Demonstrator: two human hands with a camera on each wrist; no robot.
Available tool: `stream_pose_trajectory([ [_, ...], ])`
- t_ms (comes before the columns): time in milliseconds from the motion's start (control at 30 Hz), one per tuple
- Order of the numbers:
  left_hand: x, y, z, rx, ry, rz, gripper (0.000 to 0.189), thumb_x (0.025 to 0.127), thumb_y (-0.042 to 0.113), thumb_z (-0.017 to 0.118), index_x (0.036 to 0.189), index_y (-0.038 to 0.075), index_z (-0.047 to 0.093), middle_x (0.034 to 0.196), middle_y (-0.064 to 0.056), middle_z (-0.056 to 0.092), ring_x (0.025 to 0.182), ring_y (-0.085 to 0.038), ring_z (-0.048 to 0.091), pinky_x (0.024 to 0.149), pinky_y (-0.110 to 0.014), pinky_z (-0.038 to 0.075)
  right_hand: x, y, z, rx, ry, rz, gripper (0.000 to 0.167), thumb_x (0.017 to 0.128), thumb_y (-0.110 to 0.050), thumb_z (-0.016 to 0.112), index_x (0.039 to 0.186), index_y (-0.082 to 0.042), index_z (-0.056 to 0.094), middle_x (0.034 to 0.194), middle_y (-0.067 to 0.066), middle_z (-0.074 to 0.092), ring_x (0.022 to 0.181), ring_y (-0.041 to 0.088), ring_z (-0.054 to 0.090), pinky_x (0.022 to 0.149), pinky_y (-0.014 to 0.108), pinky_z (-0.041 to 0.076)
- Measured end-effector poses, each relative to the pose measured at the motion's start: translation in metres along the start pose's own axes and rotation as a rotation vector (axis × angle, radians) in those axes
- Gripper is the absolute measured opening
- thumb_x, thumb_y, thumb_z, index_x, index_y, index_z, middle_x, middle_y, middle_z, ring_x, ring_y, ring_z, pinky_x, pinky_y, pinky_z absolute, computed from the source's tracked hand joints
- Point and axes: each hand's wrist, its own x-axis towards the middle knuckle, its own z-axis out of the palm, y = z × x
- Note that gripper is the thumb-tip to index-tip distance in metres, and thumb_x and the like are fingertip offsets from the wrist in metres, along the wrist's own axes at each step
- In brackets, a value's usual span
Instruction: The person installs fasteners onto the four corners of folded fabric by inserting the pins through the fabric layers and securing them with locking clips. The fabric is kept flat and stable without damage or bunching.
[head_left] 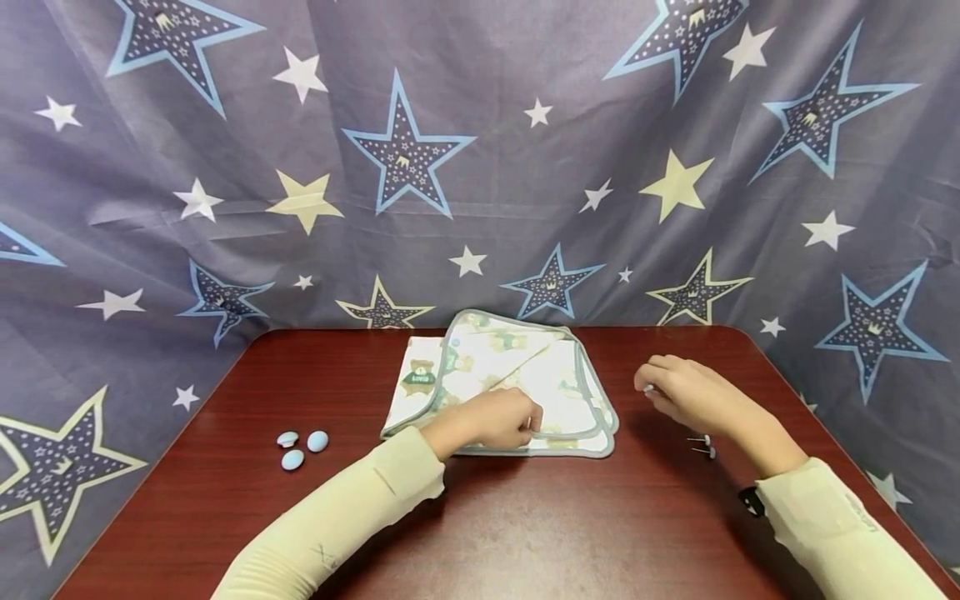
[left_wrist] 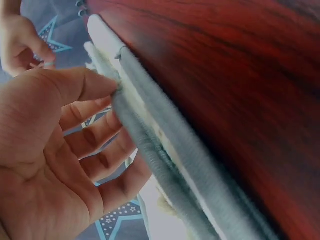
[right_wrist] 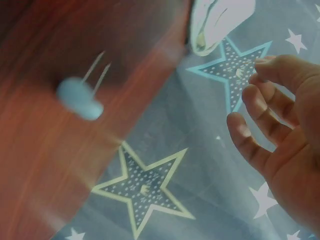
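Note:
A folded white blanket (head_left: 551, 387) with a bear print and grey-green trim lies on the table at the back middle. My left hand (head_left: 504, 419) pinches its near edge; in the left wrist view the thumb (left_wrist: 97, 86) presses on the trimmed layers (left_wrist: 145, 132), with fingers behind. Over the table, right of the blanket, my right hand (head_left: 686, 392) holds a small pin with a pale blue head (head_left: 649, 388) between thumb and fingers. Below that hand lie two more pins (head_left: 705, 447) with pale blue heads, their shafts pointing left; they also show in the right wrist view (right_wrist: 80, 99).
Three pale blue round caps (head_left: 293, 459) sit together on the left of the dark red wooden table (head_left: 510, 533). A grey-blue curtain (head_left: 480, 150) with stars hangs behind and beside the table.

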Motion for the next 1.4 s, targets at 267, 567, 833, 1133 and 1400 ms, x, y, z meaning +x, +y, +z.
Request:
stream_pose_trajectory([
  [267, -0.001, 0.001, 0.003, -0.019, 0.018, -0.008, 0.007, 0.091, 0.012, 0.069, 0.089, 0.019, 0.070, 0.072, 0.014, 0.060, 0.069, -0.002, 0.056, 0.067, -0.021, 0.047, 0.023, -0.012, 0.010, 0.027, 0.023, -0.017, 0.024, 0.081, 0.005, 0.070, 0.095, -0.014, 0.064, 0.092, -0.002, 0.060, 0.083, 0.015, 0.056, 0.072, 0.036, 0.049],
  [567, 0.003, -0.010, 0.008, -0.041, 0.073, 0.036, 0.005, 0.092, 0.009, 0.070, 0.092, 0.013, 0.071, 0.067, 0.010, 0.059, 0.068, -0.004, 0.054, 0.072, -0.021, 0.049, 0.042, -0.021, 0.020, 0.072, 0.016, -0.005, 0.025, 0.081, 0.004, 0.072, 0.095, -0.015, 0.064, 0.090, -0.002, 0.059, 0.083, 0.014, 0.054, 0.073, 0.035, 0.048],
  [833, 0.001, -0.019, 0.001, -0.200, 0.090, -0.034, 0.007, 0.097, 0.012, 0.069, 0.090, 0.015, 0.071, 0.079, 0.008, 0.065, 0.075, -0.005, 0.059, 0.073, -0.023, 0.049, 0.055, -0.030, 0.022, 0.084, -0.031, 0.026, 0.021, 0.083, 0.002, 0.072, 0.099, -0.011, 0.067, 0.094, -0.001, 0.062, 0.086, 0.017, 0.058, 0.077, 0.036, 0.050],
  [1133, 0.000, -0.030, -0.004, -0.344, 0.174, -0.130, 0.006, 0.099, 0.017, 0.069, 0.094, 0.015, 0.073, 0.084, 0.006, 0.069, 0.078, -0.006, 0.063, 0.074, -0.025, 0.052, 0.070, -0.042, 0.027, 0.121, -0.033, -0.002, 0.017, 0.086, 0.003, 0.074, 0.100, -0.005, 0.070, 0.097, 0.004, 0.066, 0.089, 0.020, 0.062, 0.080, 0.039, 0.051],
  [1400, 0.000, -0.035, -0.008, -0.404, 0.269, -0.210, 0.010, 0.099, 0.020, 0.070, 0.089, 0.018, 0.072, 0.078, 0.008, 0.066, 0.072, -0.007, 0.060, 0.070, -0.027, 0.050, 0.082, -0.052, 0.028, 0.195, -0.032, 0.003, 0.014, 0.087, 0.002, 0.076, 0.097, -0.007, 0.071, 0.095, 0.003, 0.070, 0.086, 0.016, 0.065, 0.078, 0.037, 0.054],
])
